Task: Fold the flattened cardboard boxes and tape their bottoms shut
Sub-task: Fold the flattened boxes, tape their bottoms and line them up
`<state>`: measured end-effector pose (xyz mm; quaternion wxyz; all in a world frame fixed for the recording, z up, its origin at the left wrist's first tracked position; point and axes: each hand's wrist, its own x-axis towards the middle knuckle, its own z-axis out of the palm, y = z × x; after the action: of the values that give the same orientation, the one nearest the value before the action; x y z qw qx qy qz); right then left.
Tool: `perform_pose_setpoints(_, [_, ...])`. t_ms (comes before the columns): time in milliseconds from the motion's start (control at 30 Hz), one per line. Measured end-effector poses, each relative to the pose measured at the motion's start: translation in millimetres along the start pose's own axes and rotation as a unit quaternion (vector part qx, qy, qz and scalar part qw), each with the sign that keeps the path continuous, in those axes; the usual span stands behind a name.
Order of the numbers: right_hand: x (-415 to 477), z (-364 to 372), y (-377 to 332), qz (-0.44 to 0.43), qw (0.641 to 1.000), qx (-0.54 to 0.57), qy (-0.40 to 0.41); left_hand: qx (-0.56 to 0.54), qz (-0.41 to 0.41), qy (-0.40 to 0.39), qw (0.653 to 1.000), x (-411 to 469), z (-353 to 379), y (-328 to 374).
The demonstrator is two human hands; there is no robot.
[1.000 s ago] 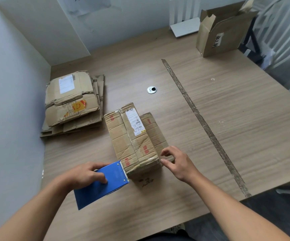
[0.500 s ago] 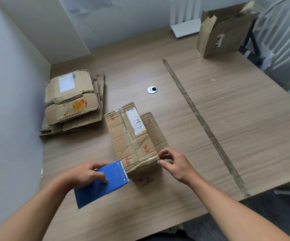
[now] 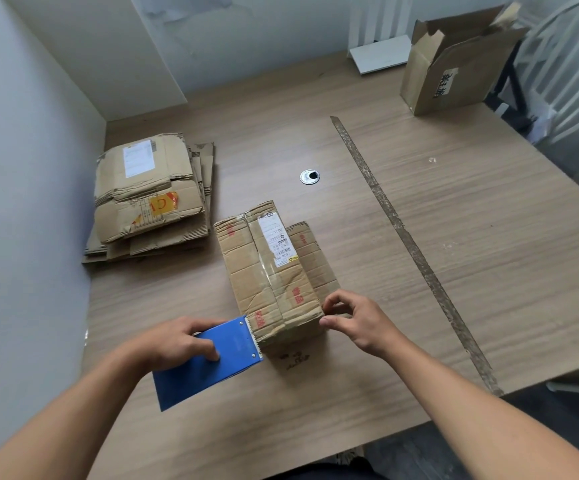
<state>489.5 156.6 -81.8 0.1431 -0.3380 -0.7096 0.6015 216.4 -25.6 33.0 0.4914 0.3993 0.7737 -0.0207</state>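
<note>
A folded cardboard box [image 3: 267, 271] stands bottom up in the middle of the wooden table [image 3: 454, 237], with a white label and clear tape along its seam. My left hand [image 3: 180, 344] grips a blue tape dispenser [image 3: 212, 362] whose toothed blade sits at the box's near left corner. My right hand [image 3: 354, 320] is at the box's near right corner, thumb and fingertips pinching at its edge, perhaps on clear tape that I cannot make out.
A stack of flattened cardboard boxes [image 3: 149, 199] lies at the left by the wall. An open, assembled box [image 3: 454, 64] stands at the far right corner. A metal cable grommet [image 3: 309, 176] and a worn tape strip [image 3: 402, 237] mark the tabletop.
My right hand has shifted slightly left along the box's near right corner, its fingers closing into a pinch. The left hand and dispenser have stayed in place.
</note>
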Motion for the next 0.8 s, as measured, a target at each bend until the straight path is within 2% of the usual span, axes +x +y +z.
perform_pose_setpoints(300, [4, 0, 3, -0.053, 0.991, -0.119, -0.007, -0.009, -0.004, -0.006, 1.000, -1, -1, 3])
perform_pose_setpoints(533, [1, -7, -15, -0.008, 0.990, -0.135, -0.049, -0.002, 0.003, -0.012, 1.000, 0, -1, 0])
perform_pose_setpoints(633, [6, -1, -23, -0.024, 0.982, -0.183, -0.025, -0.006, 0.009, -0.016, 1.000, 0, -1, 0])
perform_pose_setpoints(800, [10, -5, -28, -0.064, 0.962, -0.258, -0.059, -0.008, 0.004, -0.011, 1.000, -3, -2, 2])
